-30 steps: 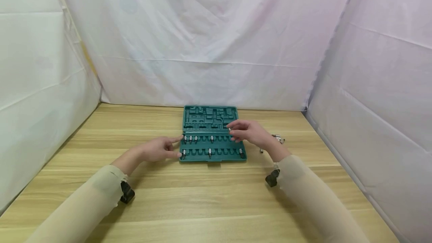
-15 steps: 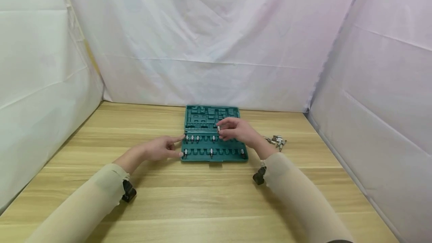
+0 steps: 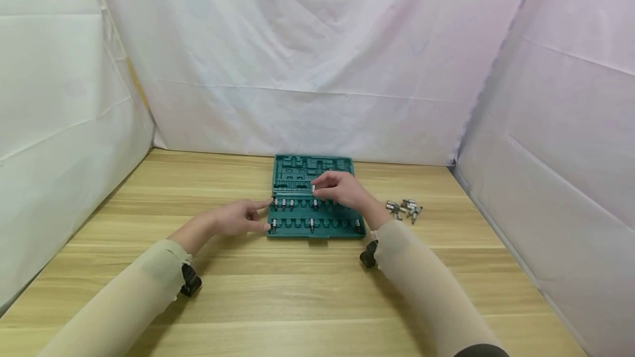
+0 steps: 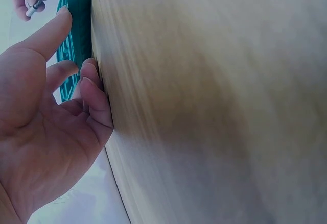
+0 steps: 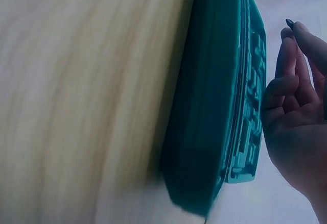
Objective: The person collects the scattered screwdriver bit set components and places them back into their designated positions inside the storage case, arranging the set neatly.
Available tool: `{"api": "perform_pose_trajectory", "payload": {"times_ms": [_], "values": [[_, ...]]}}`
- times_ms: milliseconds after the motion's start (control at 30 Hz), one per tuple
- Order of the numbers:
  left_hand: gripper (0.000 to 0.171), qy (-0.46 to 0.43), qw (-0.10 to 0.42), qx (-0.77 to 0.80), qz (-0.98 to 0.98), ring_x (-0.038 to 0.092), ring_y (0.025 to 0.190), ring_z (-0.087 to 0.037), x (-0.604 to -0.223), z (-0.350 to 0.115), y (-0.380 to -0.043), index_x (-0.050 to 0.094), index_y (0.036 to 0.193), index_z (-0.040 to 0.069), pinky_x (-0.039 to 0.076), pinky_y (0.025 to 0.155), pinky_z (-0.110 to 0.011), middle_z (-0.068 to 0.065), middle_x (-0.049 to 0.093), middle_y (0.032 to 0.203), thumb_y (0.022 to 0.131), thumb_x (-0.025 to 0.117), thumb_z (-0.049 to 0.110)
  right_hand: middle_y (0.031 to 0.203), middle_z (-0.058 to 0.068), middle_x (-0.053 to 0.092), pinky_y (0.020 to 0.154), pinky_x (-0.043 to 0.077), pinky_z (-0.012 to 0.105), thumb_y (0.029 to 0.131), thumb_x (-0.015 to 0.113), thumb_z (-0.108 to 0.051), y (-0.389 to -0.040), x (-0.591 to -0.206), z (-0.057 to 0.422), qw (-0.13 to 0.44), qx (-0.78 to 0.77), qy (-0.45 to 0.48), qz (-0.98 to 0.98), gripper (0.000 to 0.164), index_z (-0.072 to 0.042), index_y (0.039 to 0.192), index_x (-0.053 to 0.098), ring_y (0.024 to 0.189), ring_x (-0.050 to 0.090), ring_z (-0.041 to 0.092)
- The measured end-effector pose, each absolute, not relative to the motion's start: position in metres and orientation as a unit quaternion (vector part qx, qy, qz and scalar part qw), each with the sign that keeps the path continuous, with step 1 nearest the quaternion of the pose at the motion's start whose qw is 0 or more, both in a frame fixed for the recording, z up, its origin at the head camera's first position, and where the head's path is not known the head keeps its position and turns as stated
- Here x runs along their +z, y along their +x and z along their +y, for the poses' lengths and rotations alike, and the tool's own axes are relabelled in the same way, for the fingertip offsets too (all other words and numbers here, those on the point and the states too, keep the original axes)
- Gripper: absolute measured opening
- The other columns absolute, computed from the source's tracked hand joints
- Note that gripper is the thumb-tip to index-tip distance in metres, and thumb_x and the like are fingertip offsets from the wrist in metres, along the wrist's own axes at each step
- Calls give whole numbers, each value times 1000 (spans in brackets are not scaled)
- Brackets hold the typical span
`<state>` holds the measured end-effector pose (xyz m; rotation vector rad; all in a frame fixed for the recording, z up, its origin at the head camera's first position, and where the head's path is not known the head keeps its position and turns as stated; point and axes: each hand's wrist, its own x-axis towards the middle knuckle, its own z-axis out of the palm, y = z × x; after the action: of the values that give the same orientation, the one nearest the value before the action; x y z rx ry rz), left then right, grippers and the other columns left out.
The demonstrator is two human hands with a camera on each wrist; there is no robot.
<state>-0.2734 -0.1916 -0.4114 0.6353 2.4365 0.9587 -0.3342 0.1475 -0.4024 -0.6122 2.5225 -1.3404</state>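
An open green plastic case (image 3: pixel 297 213) lies on the table, its lower half holding several bit sockets in two rows of slots. My left hand (image 3: pixel 235 218) touches the case's left edge, thumb and index finger straight and spread apart, the other fingers bent in. Over the back row, near the hinge, my right hand (image 3: pixel 344 189) pinches a small silver bit socket (image 3: pixel 313 188) between thumb and fingertips. Its dark tip (image 5: pixel 289 23) pokes out in the right wrist view. Below it, another bit socket (image 3: pixel 315 204) sits in the back row.
Several loose bit sockets (image 3: pixel 392 206) lie in a small pile on the wooden table (image 3: pixel 278 291), right of the case. The case's moulded lid (image 3: pixel 292 171) lies back behind the slots. White cloth (image 3: pixel 297 98) hangs behind and at both sides.
My right hand has moved left over the case with the bit socket, from the right part of the back row towards its middle. The left hand stays at the case's edge.
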Motion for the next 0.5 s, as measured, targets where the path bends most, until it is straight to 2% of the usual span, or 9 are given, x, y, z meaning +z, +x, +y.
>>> {"api": "perform_pose_trajectory", "payload": {"times_ms": [200, 500], "values": [[85, 229, 219, 351, 881, 47, 70, -17, -411, -192, -273, 29, 175, 16, 42, 65, -32, -5, 61, 85, 106, 75, 35, 123, 5, 77, 102, 59, 47, 104, 79, -29, -338, -406, 138, 111, -463, -212, 854, 36, -11, 135, 76, 114, 72, 23], [85, 227, 217, 346, 884, 50, 73, -17, -412, -193, -274, 29, 175, 17, 45, 68, -33, -7, 65, 88, 106, 75, 37, 121, 5, 78, 102, 58, 48, 104, 80, -26, -341, -410, 125, 119, -435, -217, 866, 29, -12, 129, 77, 112, 71, 21]]}}
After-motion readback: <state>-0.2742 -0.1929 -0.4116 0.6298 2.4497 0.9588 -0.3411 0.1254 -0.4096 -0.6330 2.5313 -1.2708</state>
